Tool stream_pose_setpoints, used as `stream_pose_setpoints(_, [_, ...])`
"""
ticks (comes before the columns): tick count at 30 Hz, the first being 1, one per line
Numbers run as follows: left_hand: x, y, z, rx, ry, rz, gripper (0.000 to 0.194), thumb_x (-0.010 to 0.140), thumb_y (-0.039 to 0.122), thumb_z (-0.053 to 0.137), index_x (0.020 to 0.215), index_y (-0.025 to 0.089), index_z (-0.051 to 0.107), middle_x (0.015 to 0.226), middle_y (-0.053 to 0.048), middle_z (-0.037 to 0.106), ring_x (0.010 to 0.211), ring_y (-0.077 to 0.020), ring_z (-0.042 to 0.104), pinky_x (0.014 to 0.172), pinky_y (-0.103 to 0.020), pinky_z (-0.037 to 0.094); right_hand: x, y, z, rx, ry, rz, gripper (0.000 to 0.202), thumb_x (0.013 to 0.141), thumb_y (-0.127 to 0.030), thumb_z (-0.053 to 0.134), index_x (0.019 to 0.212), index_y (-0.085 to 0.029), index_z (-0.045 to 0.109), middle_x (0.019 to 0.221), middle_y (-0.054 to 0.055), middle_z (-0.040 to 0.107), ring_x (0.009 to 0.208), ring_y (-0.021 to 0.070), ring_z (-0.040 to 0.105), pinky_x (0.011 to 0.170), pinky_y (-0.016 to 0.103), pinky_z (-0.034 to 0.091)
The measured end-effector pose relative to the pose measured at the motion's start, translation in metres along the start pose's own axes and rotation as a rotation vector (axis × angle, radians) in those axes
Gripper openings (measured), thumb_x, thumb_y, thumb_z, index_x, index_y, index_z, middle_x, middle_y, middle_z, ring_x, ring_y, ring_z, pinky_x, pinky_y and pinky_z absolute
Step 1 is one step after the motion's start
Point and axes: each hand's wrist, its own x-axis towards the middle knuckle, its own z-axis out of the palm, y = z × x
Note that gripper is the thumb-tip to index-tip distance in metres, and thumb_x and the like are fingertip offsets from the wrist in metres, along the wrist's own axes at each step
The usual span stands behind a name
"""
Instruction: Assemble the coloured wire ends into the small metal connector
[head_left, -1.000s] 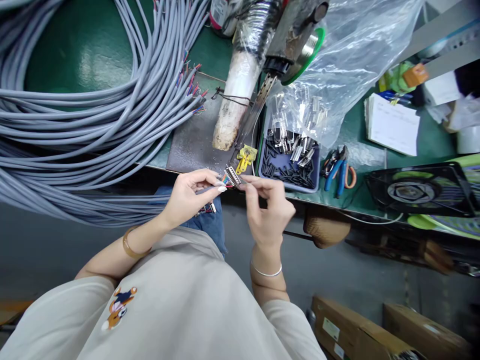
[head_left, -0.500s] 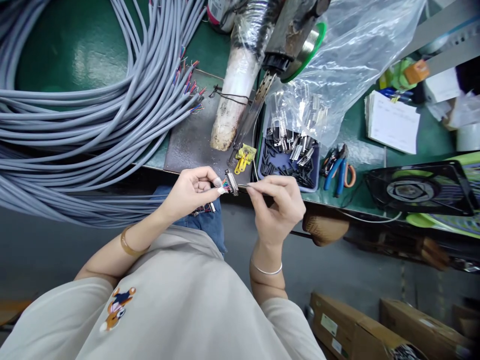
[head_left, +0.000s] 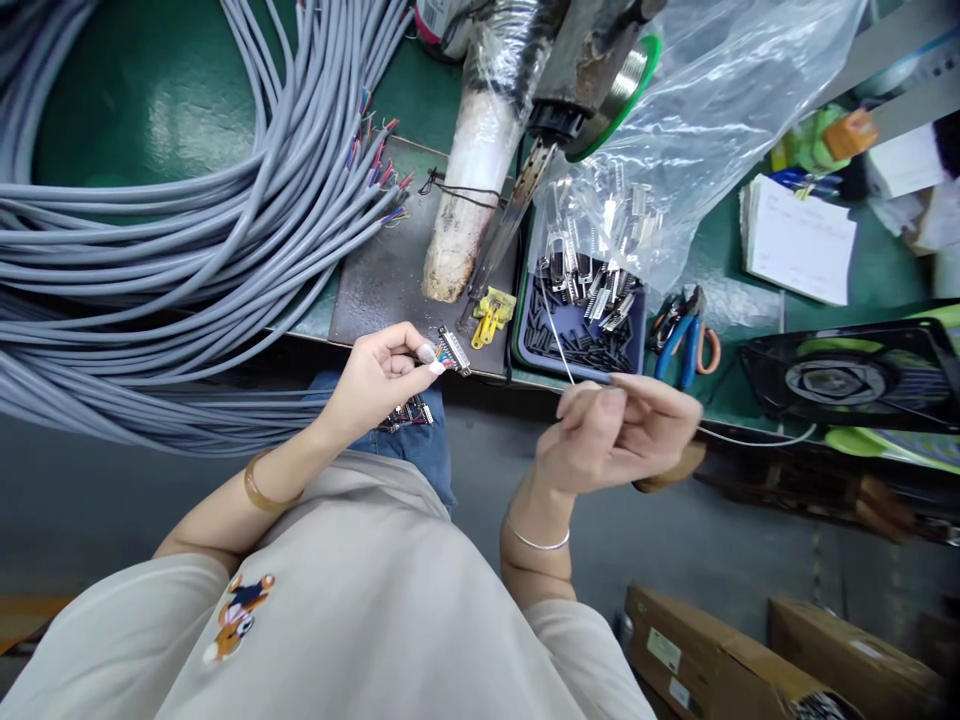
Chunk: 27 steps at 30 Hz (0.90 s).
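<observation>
My left hand [head_left: 386, 375] pinches a D-sub connector [head_left: 454, 352] by the coloured wires at its back, the metal face turned up and to the right. Farther right, my right hand [head_left: 619, 435] is closed, slightly blurred, with a thin strand of solder wire [head_left: 559, 340] running into its fingers. This strand passes over the front of a blue-purple bin [head_left: 544, 368] that holds loose connectors [head_left: 577, 275] and small black sleeves [head_left: 611, 345]. Above the left hand, the slotted metal soldering iron [head_left: 517, 205] points down toward the bench edge.
A green-rimmed solder spool [head_left: 634, 95] stands behind the iron, beside a white wrapped tube [head_left: 465, 200]. Grey cables [head_left: 247, 230] cover the left bench. Blue-handled cutters [head_left: 679, 345], a notepad [head_left: 799, 240] and a black fan [head_left: 840, 380] sit right. Wired connectors [head_left: 409, 412] rest by my lap.
My right hand has moved away from the connector to the right, drawing the solder wire across the bin. The left hand still holds the connector, now slightly tilted and shifted left.
</observation>
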Motion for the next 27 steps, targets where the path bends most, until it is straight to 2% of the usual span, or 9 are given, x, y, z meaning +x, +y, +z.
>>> stream_pose_setpoints(2, [0.001, 0.000, 0.000, -0.005, 0.013, 0.017, 0.027, 0.065, 0.020, 0.085, 0.071, 0.015, 0.059, 0.072, 0.003, 0.062, 0.043, 0.0005, 0.041, 0.039, -0.015, 0.030, -0.002, -0.002, 0.000, 0.029, -0.045, -0.022, 0.015, 0.097, -0.027, 0.063, 0.112, -0.028, 0.064, 0.060, -0.009, 0.061, 0.036, 0.0089, 0.051, 0.036, 0.023, 0.039])
stream_pose_setpoints(4, [0.003, 0.000, 0.000, -0.003, 0.023, 0.035, 0.027, 0.065, 0.019, 0.085, 0.070, 0.015, 0.059, 0.073, 0.002, 0.063, 0.044, 0.0005, 0.042, 0.039, -0.015, 0.031, -0.006, -0.001, 0.001, -0.030, -0.191, -0.010, 0.024, 0.098, -0.019, 0.060, 0.120, -0.028, 0.061, 0.081, -0.004, 0.075, 0.053, 0.0116, 0.069, 0.049, 0.024, 0.055])
stream_pose_setpoints(5, [0.004, 0.000, 0.000, -0.001, 0.023, 0.045, 0.027, 0.065, 0.019, 0.085, 0.070, 0.015, 0.059, 0.074, 0.002, 0.063, 0.045, 0.0001, 0.043, 0.040, -0.014, 0.032, -0.009, 0.000, 0.002, -0.075, -0.267, -0.018, 0.026, 0.097, -0.015, 0.061, 0.120, -0.027, 0.061, 0.091, -0.002, 0.079, 0.066, 0.0134, 0.076, 0.058, 0.026, 0.062])
stream_pose_setpoints(7, [0.005, 0.000, 0.001, -0.001, 0.021, 0.073, 0.027, 0.066, 0.019, 0.085, 0.069, 0.014, 0.058, 0.076, 0.001, 0.065, 0.048, -0.0006, 0.046, 0.041, -0.014, 0.034, -0.013, 0.002, 0.006, -0.146, -0.413, -0.071, 0.023, 0.094, -0.011, 0.065, 0.111, -0.025, 0.065, 0.101, 0.001, 0.080, 0.087, 0.0170, 0.080, 0.075, 0.029, 0.066])
stream_pose_setpoints(9, [0.008, 0.001, 0.001, 0.003, 0.019, 0.104, 0.026, 0.066, 0.018, 0.084, 0.069, 0.014, 0.058, 0.079, 0.000, 0.068, 0.050, -0.0012, 0.047, 0.043, -0.014, 0.036, -0.015, 0.005, 0.011, -0.169, -0.507, -0.125, 0.018, 0.091, -0.010, 0.068, 0.102, -0.024, 0.066, 0.105, 0.004, 0.080, 0.097, 0.0187, 0.079, 0.080, 0.031, 0.066])
stream_pose_setpoints(12, [0.011, 0.002, 0.002, 0.031, 0.038, 0.135, 0.024, 0.067, 0.017, 0.082, 0.068, 0.014, 0.058, 0.080, -0.001, 0.068, 0.053, -0.0019, 0.050, 0.047, -0.014, 0.040, -0.014, 0.007, 0.019, -0.156, -0.513, -0.139, 0.014, 0.091, -0.010, 0.065, 0.093, -0.024, 0.062, 0.108, 0.006, 0.080, 0.099, 0.0189, 0.078, 0.083, 0.033, 0.066])
stream_pose_setpoints(16, [0.014, 0.005, 0.004, 0.062, 0.071, 0.150, 0.023, 0.066, 0.015, 0.080, 0.068, 0.014, 0.057, 0.080, -0.002, 0.069, 0.057, -0.0038, 0.055, 0.049, -0.014, 0.041, -0.013, 0.010, 0.024, -0.117, -0.491, -0.100, 0.014, 0.092, -0.011, 0.062, 0.090, -0.024, 0.058, 0.109, 0.005, 0.080, 0.099, 0.0181, 0.078, 0.083, 0.034, 0.067])
stream_pose_setpoints(21, [0.018, 0.011, 0.007, 0.054, 0.070, 0.144, 0.022, 0.064, 0.011, 0.077, 0.066, 0.015, 0.056, 0.074, 0.002, 0.066, 0.048, 0.0000, 0.045, 0.043, -0.012, 0.035, -0.010, 0.011, 0.025, -0.093, -0.483, -0.083, 0.015, 0.090, -0.011, 0.065, 0.090, -0.024, 0.058, 0.108, 0.005, 0.080, 0.096, 0.0187, 0.079, 0.080, 0.032, 0.067])
stream_pose_setpoints(27, [0.021, 0.015, 0.007, 0.069, 0.065, 0.172, 0.021, 0.064, 0.009, 0.075, 0.066, 0.016, 0.055, 0.064, 0.006, 0.059, 0.044, 0.0004, 0.042, 0.040, -0.012, 0.033, -0.007, 0.012, 0.027, -0.046, -0.473, -0.058, 0.016, 0.089, -0.010, 0.066, 0.090, -0.024, 0.059, 0.110, 0.005, 0.080, 0.093, 0.0188, 0.080, 0.079, 0.031, 0.068])
